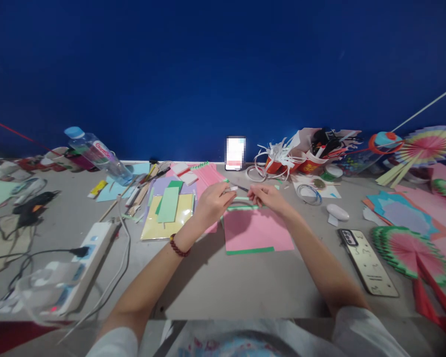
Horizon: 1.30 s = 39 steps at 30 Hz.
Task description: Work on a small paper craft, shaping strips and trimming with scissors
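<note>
My left hand (215, 202), with a beaded bracelet on its wrist, pinches a small whitish piece (231, 189) between thumb and fingers. Just to the right, my right hand (265, 197) is closed with the fingertips together; whatever it holds is too small to make out. A thin dark stick-like thing (241, 187) shows between the two hands, and I cannot tell whether either one touches it. Below them lies a pink sheet of paper (260, 230), with green strips along its top and bottom edges.
Yellow paper in a clear sleeve (148, 225), green card pieces (168, 204) and sticks lie left. A power strip (91, 263) and cables sit nearer. Behind stand a lit phone (235, 153) and cups of tools (314, 161). At right are another phone (369, 263) and paper fans (412, 253).
</note>
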{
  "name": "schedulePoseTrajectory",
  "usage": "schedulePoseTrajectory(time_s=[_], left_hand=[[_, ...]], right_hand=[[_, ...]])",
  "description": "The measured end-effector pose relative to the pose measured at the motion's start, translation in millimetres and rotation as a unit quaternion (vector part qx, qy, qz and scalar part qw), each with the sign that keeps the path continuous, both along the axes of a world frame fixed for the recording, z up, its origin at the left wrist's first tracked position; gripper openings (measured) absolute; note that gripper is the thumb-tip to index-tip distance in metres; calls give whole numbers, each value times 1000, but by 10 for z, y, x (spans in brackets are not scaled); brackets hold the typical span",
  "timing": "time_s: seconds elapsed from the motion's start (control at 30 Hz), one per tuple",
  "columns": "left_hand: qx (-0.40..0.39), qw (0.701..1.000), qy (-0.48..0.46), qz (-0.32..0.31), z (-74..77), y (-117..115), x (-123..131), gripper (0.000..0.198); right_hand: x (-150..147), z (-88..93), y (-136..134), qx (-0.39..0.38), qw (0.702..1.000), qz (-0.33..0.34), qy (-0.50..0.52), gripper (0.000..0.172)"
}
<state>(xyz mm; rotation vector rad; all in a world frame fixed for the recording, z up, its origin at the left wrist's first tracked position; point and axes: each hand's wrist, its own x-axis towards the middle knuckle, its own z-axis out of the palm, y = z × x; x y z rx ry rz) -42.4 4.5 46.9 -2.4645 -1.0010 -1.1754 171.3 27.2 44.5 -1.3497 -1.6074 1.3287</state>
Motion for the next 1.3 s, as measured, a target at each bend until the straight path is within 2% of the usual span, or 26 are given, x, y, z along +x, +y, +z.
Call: schedulePoseTrajectory(time_s=[0.07, 0.13, 0.33, 0.47, 0.57, 0.6, 0.67, 0.77, 0.83, 0.87, 1.03, 1.13, 1.3], left_hand=[[54, 998, 32, 17, -14, -9, 11, 15], [92, 994, 59, 25, -17, -25, 18, 16], [121, 989, 80, 22, -7, -57, 46, 17], [65, 997, 33, 1, -1, -56, 59, 16], [-78, 993, -90, -15, -4, -23, 40, 21], [-142, 979, -144, -18, -15, -2, 27, 20], [-273, 929, -249, -27, -63, 53, -4, 18], [-431, 820, -373, -54, -198, 152, -49, 14], [-491, 749, -441, -54, -305, 210, -68, 14], [-499, 730, -465, -50, -355, 235, -75, 14], [-491, 680, -544, -1, -512, 336, -96, 14], [-485, 660, -573, -5, -548, 375, -105, 19], [-483, 674, -555, -63, -545, 361, -77, 21]], right_hand=[[-79, 98, -93, -53, 996, 36, 61, 50], [-128, 143, -158, -67, 993, 53, 87, 44], [-182, 112, -200, -71, 991, 34, 108, 24], [-193, 145, -198, -42, 995, -1, 92, 18], [-149, 189, -173, 24, 998, -11, 58, 17], [-123, 199, -161, 41, 997, -10, 57, 17], [-65, 211, -140, 57, 996, -1, 71, 17], [7, 224, -135, 67, 993, 15, 93, 17], [29, 243, -154, 75, 992, 24, 101, 17], [32, 256, -167, 77, 991, 29, 105, 16], [16, 328, -229, 89, 987, 45, 125, 11], [22, 341, -238, 92, 987, 49, 124, 12], [62, 337, -220, 104, 988, 32, 106, 16]])
